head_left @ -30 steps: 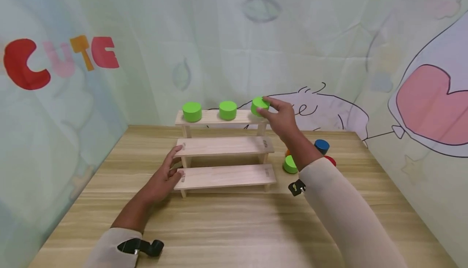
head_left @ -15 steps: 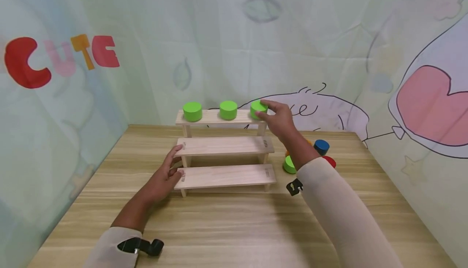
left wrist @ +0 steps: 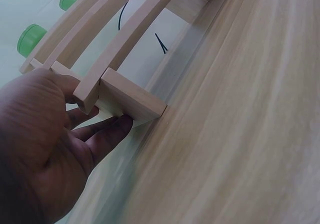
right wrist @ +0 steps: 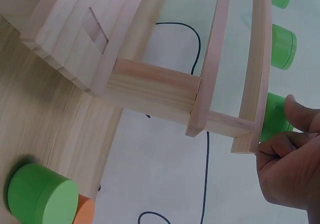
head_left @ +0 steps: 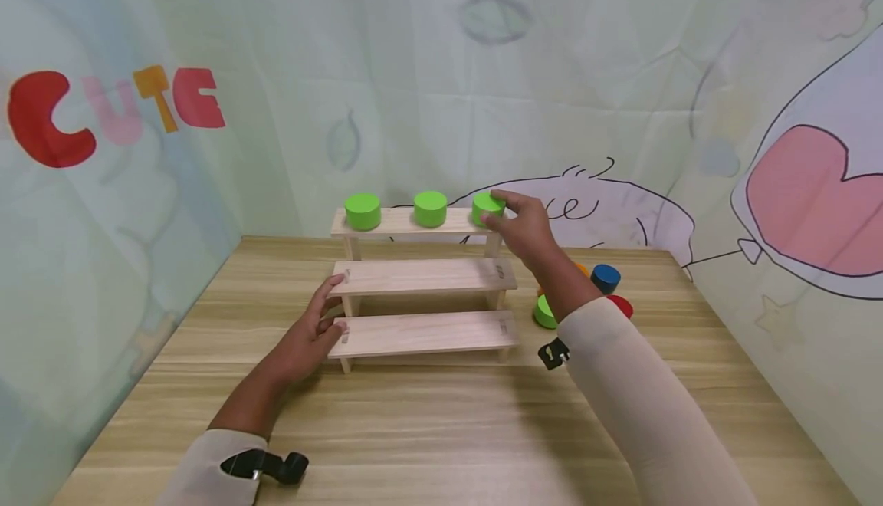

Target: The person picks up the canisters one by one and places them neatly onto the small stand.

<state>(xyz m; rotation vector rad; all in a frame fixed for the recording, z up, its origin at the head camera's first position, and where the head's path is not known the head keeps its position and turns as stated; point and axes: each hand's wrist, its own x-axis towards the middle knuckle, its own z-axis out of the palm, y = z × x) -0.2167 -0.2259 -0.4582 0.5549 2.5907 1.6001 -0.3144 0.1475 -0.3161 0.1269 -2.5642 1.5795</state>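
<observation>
A pale wooden three-tier stand (head_left: 424,276) stands on the table. Along its top tier sit a left green cylinder block (head_left: 362,211), a middle green cylinder block (head_left: 431,209) and a right green cylinder block (head_left: 486,209). My right hand (head_left: 531,230) pinches the right block between thumb and fingers, and in the right wrist view this block (right wrist: 274,116) rests against the tier's end. At the stand's left side, my left hand (head_left: 310,337) grips the ends of the lower tiers. The left wrist view has its fingers (left wrist: 107,136) against the side panel.
Right of the stand lie another green block (head_left: 545,312), a blue block (head_left: 605,279), a red block (head_left: 620,307) and an orange block (head_left: 582,269), partly hidden by my right forearm. A printed cloth backdrop (head_left: 290,146) hangs behind the wooden table (head_left: 441,429).
My right hand has lowered the right green block slightly and shifted it a little left onto the top tier. The left hand has stayed in place on the stand.
</observation>
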